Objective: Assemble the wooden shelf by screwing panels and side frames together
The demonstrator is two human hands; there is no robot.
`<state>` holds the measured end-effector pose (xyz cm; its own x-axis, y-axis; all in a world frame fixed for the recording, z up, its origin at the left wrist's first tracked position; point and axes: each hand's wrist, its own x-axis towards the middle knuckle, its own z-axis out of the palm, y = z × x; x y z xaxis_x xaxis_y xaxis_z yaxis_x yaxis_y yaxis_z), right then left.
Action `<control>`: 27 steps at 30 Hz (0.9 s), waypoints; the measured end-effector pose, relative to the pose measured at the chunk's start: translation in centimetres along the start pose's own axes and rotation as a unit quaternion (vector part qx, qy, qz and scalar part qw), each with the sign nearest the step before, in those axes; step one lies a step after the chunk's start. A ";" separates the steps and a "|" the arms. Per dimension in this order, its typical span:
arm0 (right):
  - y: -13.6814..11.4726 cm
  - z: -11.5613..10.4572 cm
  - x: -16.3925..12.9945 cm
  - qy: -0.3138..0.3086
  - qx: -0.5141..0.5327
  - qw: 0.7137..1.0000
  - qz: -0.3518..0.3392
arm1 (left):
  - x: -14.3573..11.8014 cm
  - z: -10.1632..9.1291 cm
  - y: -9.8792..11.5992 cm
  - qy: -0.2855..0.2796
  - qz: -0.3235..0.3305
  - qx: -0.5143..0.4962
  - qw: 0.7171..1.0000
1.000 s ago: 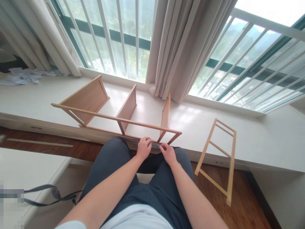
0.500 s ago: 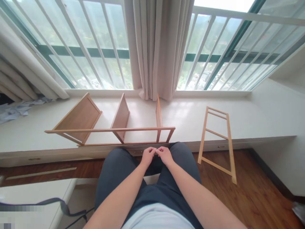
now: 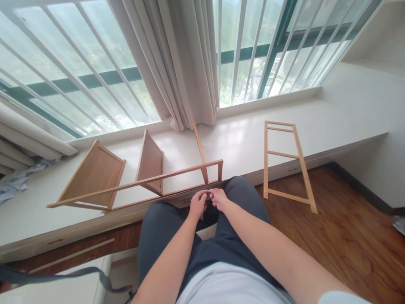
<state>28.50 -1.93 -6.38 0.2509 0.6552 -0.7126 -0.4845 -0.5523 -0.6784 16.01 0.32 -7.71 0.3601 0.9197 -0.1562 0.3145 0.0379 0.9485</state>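
My left hand [image 3: 198, 202] and my right hand [image 3: 218, 199] meet above my lap, fingertips pinched close together. A tiny thin piece sticks up at the right fingertips; it is too small to name. Just beyond the hands, a wooden shelf frame [image 3: 133, 184] lies on its side on the white window ledge, with three shelf panels standing up from it. Farther right, a separate ladder-like wooden side frame [image 3: 282, 154] leans on the ledge edge, its lower end over the floor. Neither hand touches the wood.
The white ledge [image 3: 240, 139] runs under barred windows, with a beige curtain [image 3: 180, 63] hanging in the middle. Crumpled paper [image 3: 15, 183] lies at the far left. A white cabinet [image 3: 72, 278] with a dark strap [image 3: 63, 274] stands at lower left. Wooden floor [image 3: 348, 215] shows at right.
The view has tilted and turned, so the ledge now slopes up to the right. My hands stay together over my lap, and the thin piece at the right fingertips shows more clearly.
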 end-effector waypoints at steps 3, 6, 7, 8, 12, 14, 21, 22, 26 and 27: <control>0.0 0.1 0.6 0.001 0.002 1.000 0.000 | 0.0 0.0 0.0 0.007 -0.008 0.017 1.000; 0.2 0.2 1.3 0.006 -0.009 1.000 -0.012 | 0.1 -0.2 -0.1 0.022 -0.014 0.031 0.999; 0.2 0.2 1.5 0.009 -0.015 1.000 -0.017 | 0.2 -0.2 -0.1 0.032 -0.010 0.040 0.999; 0.2 0.2 1.7 0.014 -0.022 0.999 -0.024 | 0.2 -0.3 -0.2 0.044 -0.002 0.055 0.997; 0.1 0.0 2.4 0.033 -0.056 0.996 -0.055 | 0.3 -0.7 -0.2 0.098 0.071 0.128 0.984; 0.0 0.0 2.5 0.039 -0.071 0.995 -0.065 | 0.4 -1.0 0.0 0.115 0.105 0.147 0.977; -0.2 -0.1 2.6 0.043 -0.109 0.990 -0.078 | 1.7 -2.6 0.9 0.162 0.141 0.177 0.960; -0.2 -0.1 2.7 0.045 -0.115 0.989 -0.081 | 1.9 -2.7 0.8 0.154 0.141 0.181 0.961; -0.1 -0.1 3.6 0.059 -0.145 0.982 -0.106 | 2.2 -2.8 -0.3 0.120 0.121 0.186 0.968; 0.0 -0.2 3.9 0.062 -0.154 0.980 -0.114 | 2.2 -2.7 -0.6 0.114 0.113 0.187 0.969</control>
<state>29.64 0.54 -9.18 0.4327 0.7217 -0.5403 -0.1339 -0.5412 -0.8302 14.19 3.34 -7.87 0.2669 0.9520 0.1502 0.5613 -0.2802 0.7788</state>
